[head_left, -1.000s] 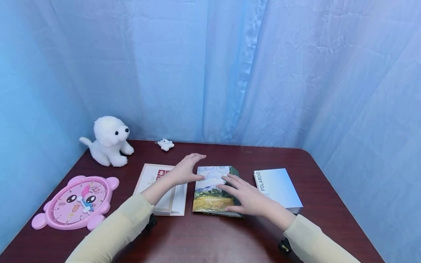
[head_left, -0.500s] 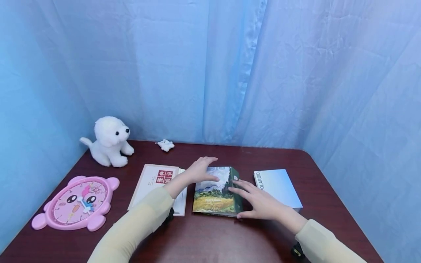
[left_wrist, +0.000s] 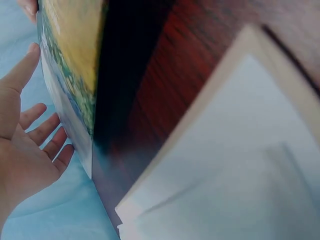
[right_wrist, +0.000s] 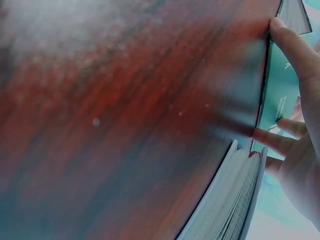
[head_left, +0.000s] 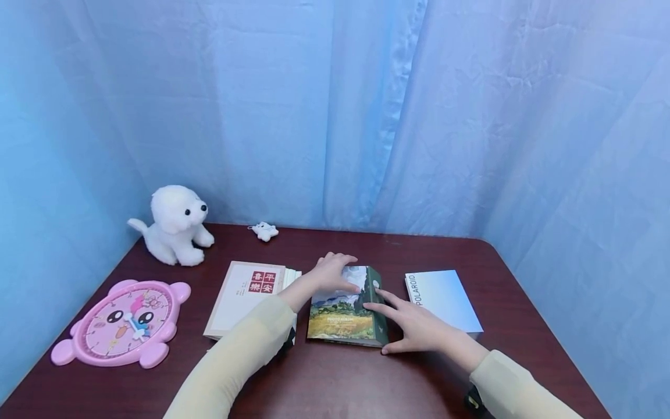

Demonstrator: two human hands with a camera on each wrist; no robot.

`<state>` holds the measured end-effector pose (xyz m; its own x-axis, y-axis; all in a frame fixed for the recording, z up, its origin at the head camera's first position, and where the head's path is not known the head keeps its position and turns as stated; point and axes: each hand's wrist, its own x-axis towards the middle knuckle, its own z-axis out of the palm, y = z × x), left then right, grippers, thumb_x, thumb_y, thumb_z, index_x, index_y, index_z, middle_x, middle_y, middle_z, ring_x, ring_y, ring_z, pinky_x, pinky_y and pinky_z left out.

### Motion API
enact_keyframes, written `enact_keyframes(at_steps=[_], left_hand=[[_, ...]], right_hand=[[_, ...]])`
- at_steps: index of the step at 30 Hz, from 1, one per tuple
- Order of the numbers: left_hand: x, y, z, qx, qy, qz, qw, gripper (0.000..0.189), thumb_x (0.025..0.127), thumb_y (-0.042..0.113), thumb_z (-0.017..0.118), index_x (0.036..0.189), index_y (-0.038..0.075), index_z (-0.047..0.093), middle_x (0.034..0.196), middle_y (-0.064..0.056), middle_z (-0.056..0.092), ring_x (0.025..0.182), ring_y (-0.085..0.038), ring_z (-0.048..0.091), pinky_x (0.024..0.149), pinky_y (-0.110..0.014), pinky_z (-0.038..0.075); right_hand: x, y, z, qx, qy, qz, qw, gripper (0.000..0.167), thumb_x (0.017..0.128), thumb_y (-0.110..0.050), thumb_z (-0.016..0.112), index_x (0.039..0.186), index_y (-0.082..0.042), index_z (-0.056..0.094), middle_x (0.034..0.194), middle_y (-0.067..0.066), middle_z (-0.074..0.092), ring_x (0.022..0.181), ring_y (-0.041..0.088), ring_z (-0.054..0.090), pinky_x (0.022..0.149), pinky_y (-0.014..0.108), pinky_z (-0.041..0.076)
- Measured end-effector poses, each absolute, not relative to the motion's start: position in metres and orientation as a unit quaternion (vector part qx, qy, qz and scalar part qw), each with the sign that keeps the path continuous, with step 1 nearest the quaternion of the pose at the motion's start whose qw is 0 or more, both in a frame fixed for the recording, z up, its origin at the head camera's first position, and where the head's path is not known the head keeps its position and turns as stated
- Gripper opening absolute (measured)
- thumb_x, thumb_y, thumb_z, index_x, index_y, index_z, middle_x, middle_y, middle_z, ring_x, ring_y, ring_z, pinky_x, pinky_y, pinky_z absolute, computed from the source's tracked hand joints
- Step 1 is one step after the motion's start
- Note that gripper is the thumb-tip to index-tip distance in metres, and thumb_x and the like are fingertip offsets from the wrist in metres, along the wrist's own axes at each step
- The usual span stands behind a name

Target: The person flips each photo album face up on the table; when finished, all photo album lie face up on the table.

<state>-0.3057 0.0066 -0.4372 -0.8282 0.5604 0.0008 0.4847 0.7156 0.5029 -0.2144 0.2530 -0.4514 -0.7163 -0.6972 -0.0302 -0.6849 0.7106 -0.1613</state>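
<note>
A photo album point(head_left: 340, 320) with a painted landscape cover and a dark green spine lies at the table's middle. My left hand point(head_left: 330, 276) is over its upper part, fingers extended and thumb apart. In the left wrist view the fingertips point(left_wrist: 64, 155) are right at the album's painted cover point(left_wrist: 75, 40). My right hand point(head_left: 419, 326) is on the spine side with fingers spread. In the right wrist view its thumb is at one end of the green spine point(right_wrist: 284, 75), and its other fingertips rest along it.
Left of the album lies a cream book point(head_left: 232, 302) with red characters; right of it, a pale blue POLAROID book point(head_left: 450, 302). A pink clock point(head_left: 123, 323), a white plush dog point(head_left: 175, 227) and a small white star point(head_left: 265, 231) stand farther out. Blue curtains point(head_left: 272, 116) enclose the table.
My left hand has moved right from beside the cream book to over the album, uncovering the red characters. The right hand has shifted from the album's cover to its spine.
</note>
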Motion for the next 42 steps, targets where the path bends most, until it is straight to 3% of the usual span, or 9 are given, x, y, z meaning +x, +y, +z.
enact_keyframes(at_steps=[6,13,19,27,35,42], left_hand=[[-0.303,0.012,-0.435,0.280,0.930,0.225,0.080,0.074,0.078,0.053,0.071,0.138,0.015,0.049,0.133,-0.006,0.052,0.114,-0.025,0.044,0.097,-0.043,0.035],[-0.302,0.015,-0.429,0.260,0.933,0.229,0.094,0.072,0.077,0.047,0.075,0.136,0.015,0.052,0.131,-0.006,0.053,0.116,-0.026,0.044,0.097,-0.043,0.039],[-0.305,0.012,-0.427,0.260,0.924,0.257,0.108,0.075,0.075,0.045,0.077,0.137,0.013,0.050,0.134,-0.007,0.051,0.123,-0.029,0.042,0.098,-0.043,0.041],[-0.312,0.000,-0.425,0.241,0.897,0.348,0.130,0.076,0.077,0.042,0.076,0.140,0.010,0.045,0.139,-0.009,0.047,0.129,-0.027,0.043,0.100,-0.041,0.042],[-0.314,-0.012,-0.416,0.238,0.872,0.408,0.130,0.069,0.080,0.039,0.074,0.139,0.014,0.047,0.138,-0.009,0.048,0.126,-0.026,0.045,0.096,-0.041,0.044],[-0.315,-0.025,-0.407,0.196,0.843,0.481,0.138,0.060,0.084,0.041,0.069,0.132,0.011,0.047,0.127,-0.010,0.051,0.111,-0.024,0.051,0.083,-0.039,0.048]], right_hand=[[-0.215,0.252,-0.451,-0.374,0.923,-0.080,0.049,0.085,0.076,-0.065,0.065,0.147,-0.041,0.025,0.154,0.009,0.023,0.121,0.028,0.051,0.088,0.047,0.049],[-0.217,0.251,-0.447,-0.375,0.923,-0.075,0.052,0.084,0.076,-0.060,0.069,0.147,-0.041,0.027,0.154,0.008,0.024,0.116,0.026,0.055,0.085,0.044,0.050],[-0.219,0.251,-0.438,-0.378,0.920,-0.090,0.054,0.083,0.075,-0.050,0.074,0.146,-0.038,0.032,0.154,0.006,0.023,0.123,0.025,0.049,0.085,0.042,0.050],[-0.224,0.253,-0.421,-0.393,0.911,-0.125,0.012,0.075,0.077,-0.049,0.073,0.142,-0.035,0.039,0.153,0.001,0.029,0.127,0.022,0.046,0.088,0.043,0.050],[-0.227,0.252,-0.411,-0.383,0.912,-0.145,-0.023,0.072,0.078,-0.058,0.067,0.141,-0.034,0.041,0.151,0.000,0.031,0.114,0.015,0.055,0.082,0.037,0.052],[-0.226,0.249,-0.402,-0.342,0.917,-0.202,-0.049,0.071,0.078,-0.055,0.070,0.140,-0.029,0.043,0.150,0.006,0.033,0.123,0.026,0.050,0.086,0.046,0.050]])
